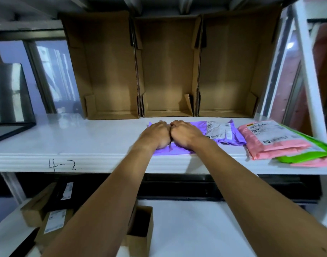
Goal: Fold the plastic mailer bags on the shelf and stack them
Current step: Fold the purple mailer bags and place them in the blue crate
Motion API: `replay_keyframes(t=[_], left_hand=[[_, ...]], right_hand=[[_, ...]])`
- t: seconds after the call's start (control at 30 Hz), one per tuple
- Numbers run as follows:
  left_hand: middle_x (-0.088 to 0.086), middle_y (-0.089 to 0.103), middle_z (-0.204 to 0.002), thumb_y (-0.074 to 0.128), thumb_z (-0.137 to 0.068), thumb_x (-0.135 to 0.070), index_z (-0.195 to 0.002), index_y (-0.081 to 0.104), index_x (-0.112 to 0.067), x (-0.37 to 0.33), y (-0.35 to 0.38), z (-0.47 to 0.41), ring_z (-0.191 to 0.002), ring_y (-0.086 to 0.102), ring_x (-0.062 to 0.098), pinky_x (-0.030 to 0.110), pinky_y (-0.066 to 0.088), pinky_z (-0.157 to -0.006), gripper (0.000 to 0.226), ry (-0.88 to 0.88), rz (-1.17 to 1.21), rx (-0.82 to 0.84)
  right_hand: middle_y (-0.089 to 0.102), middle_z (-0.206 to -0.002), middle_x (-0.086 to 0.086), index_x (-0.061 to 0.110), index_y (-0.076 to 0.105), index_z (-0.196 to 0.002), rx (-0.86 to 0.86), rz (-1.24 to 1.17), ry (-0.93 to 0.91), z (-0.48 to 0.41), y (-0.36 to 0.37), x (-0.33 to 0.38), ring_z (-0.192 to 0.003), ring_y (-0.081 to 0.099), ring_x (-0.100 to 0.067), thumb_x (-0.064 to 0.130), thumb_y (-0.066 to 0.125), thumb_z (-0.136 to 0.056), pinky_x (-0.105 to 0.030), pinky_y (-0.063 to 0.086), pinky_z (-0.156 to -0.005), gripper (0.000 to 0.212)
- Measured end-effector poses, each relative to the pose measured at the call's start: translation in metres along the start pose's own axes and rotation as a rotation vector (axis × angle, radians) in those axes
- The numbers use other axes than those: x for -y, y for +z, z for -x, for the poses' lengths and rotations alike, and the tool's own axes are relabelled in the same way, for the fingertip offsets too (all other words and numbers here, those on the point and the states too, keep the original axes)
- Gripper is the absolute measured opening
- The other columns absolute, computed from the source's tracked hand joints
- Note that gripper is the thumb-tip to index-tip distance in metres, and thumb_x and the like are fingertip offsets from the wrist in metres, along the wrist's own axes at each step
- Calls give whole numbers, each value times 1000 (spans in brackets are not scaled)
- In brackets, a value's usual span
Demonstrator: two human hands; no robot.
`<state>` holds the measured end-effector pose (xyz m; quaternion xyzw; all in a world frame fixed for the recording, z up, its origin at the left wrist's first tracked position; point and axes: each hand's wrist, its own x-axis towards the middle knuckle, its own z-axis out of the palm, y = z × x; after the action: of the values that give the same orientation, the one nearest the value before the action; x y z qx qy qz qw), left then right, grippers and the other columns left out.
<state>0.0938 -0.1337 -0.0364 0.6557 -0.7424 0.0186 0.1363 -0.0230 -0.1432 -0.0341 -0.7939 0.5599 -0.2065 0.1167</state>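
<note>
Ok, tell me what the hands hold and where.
Left hand and right hand press side by side on the purple mailer, its left half; a grip cannot be told.

Bare forearms (110, 191), bare hands (156, 135)

Glossy white shelf (84, 138), matt cardboard boxes (168, 67)

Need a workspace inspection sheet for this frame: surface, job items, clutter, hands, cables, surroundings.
Surface: white shelf, front edge marked 4-2.
Job's things: purple mailer under both hands; pink mailers stacked at right, lying over a green mailer.
Clutter: three open cardboard boxes along the shelf back, nothing seen inside.
Grippers: left hand and right hand side by side, touching, resting on the purple mailer; grip unclear.
Cables: nothing seen.
Surroundings: lower shelf with small boxes; window at left.
</note>
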Motion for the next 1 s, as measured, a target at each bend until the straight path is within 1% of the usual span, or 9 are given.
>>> replay_keyframes(t=[0.1, 0.2, 0.3, 0.47, 0.6, 0.73, 0.83, 0.93, 1.0], left_hand=[[8, 34, -160, 48, -98, -16, -153, 35, -16, 2, -2, 0, -143, 38, 27, 33, 32, -111, 57, -18, 150, -11], [5, 55, -144, 49, -96, -19, -144, 46, -22, 2, -3, 0, -127, 52, 28, 32, 42, -102, 48, -24, 205, 2], [4, 59, -138, 47, -97, -23, -141, 49, -25, -1, -7, 5, -120, 55, 27, 35, 43, -97, 44, -31, 186, 30], [2, 54, -142, 41, -98, -37, -143, 47, -24, -3, -2, 0, -128, 49, 24, 41, 41, -102, 47, -44, 68, 31], [5, 48, -145, 41, -99, -36, -145, 43, -18, -1, 3, -4, -134, 43, 25, 42, 38, -107, 49, -70, 22, 39], [8, 50, -143, 45, -98, -28, -139, 46, -14, 1, 3, -4, -131, 46, 27, 42, 40, -102, 43, -67, 29, 15], [7, 40, -156, 43, -98, -26, -146, 41, -14, 1, 0, -1, -136, 44, 30, 43, 40, -105, 49, -71, 114, -12], [13, 51, -147, 46, -97, -25, -152, 32, -12, 2, -1, 1, -130, 50, 33, 40, 43, -98, 58, -96, 205, -77], [13, 53, -145, 43, -100, -25, -148, 38, -13, 2, -1, 1, -130, 50, 32, 37, 42, -97, 50, -94, 213, -30]], right_hand=[[46, -147, -16, 9, 50, -135, 17, 21, -3, -1, -1, 1, -134, 42, -34, 23, 20, -98, -49, 33, -110, 49], [47, -149, -11, 19, 51, -138, -16, 3, -15, -4, 0, -2, -133, 44, -31, 40, 18, -101, -45, 32, -110, 54], [49, -149, -6, 26, 53, -137, -30, -47, -23, -3, 0, -2, -131, 45, -30, 49, 20, -100, -44, 34, -108, 55], [55, -140, -10, 20, 61, -119, -131, -160, -68, 1, -4, 0, -128, 48, -28, 32, 31, -102, -35, 35, -98, 36], [47, -151, -4, 22, 52, -141, -168, -176, -101, 6, -6, 0, -138, 41, -24, 25, 36, -102, -30, 30, -110, 42], [48, -150, -11, 22, 44, -148, -117, -160, -75, 5, -5, -1, -137, 42, -31, 18, 36, -99, -38, 33, -113, 50], [54, -144, -14, 21, 45, -146, -104, -123, -56, -2, 0, -4, -132, 45, -35, 20, 35, -99, -43, 38, -107, 49], [56, -140, -14, 19, 52, -137, -82, -78, -32, -8, 3, -6, -126, 48, -36, 25, 32, -101, -42, 40, -101, 42], [54, -143, -12, 18, 54, -135, -47, -54, -21, -9, 2, -5, -126, 48, -33, 25, 30, -103, -40, 38, -102, 40]])
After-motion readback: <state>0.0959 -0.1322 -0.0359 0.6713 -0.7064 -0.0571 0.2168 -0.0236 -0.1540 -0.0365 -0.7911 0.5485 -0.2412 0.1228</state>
